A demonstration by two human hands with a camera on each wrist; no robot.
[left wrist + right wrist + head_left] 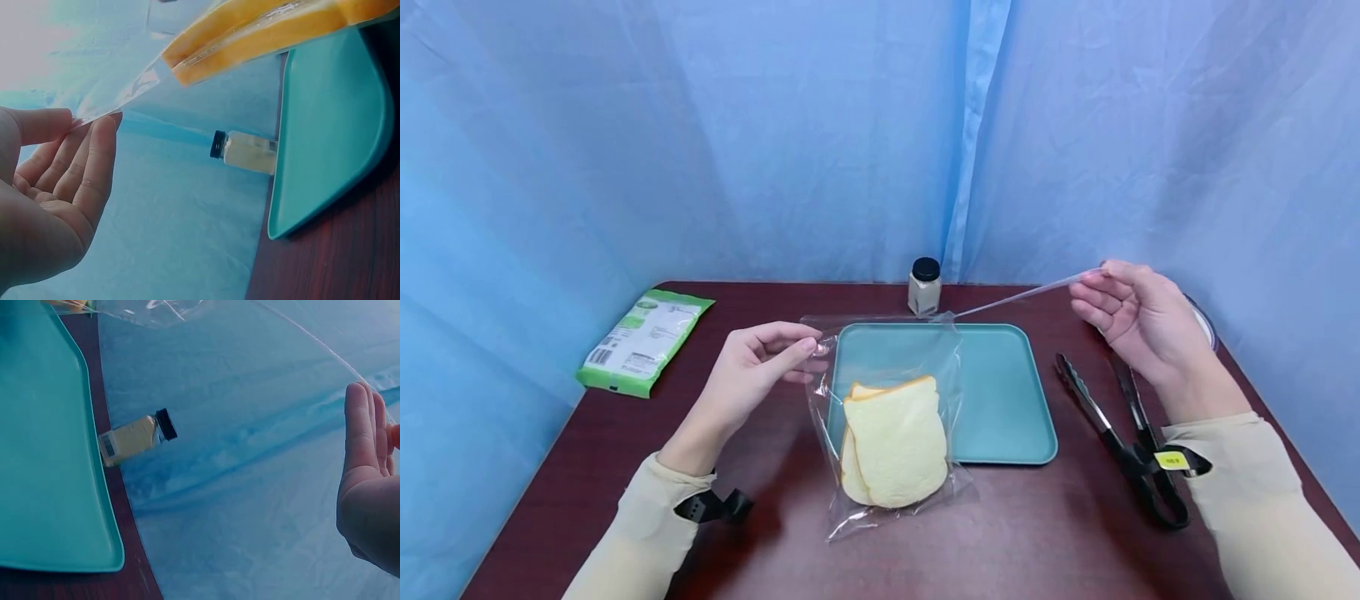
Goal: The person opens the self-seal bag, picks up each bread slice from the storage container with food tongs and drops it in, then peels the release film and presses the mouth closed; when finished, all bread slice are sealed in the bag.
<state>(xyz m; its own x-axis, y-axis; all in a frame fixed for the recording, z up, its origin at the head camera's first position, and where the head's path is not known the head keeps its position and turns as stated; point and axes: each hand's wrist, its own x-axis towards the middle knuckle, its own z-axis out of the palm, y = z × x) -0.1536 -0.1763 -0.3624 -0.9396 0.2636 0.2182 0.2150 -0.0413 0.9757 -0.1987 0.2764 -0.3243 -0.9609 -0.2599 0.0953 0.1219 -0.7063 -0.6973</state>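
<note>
A clear plastic bag [848, 518] with two slices of bread [898, 446] inside hangs in front of the tray. My left hand [752, 358] pinches the bag's upper left corner between thumb and fingers. From the bag's top right corner, a thin translucent strip [1030, 292] runs taut up to my right hand [1150, 321], which pinches its far end. In the left wrist view the slices [262, 37] appear edge-on with orange-brown crusts. The right wrist view has the strip [319, 340] leading to the fingertips of the right hand [369, 462].
Behind the bag lies a teal tray [1007, 392]. A small black-capped jar [924, 292] stands beyond it. Black-handled tongs [1097, 408] lie at right, partly under the right forearm. A green and white packet [643, 342] lies at far left. Blue curtains [820, 150] surround the table.
</note>
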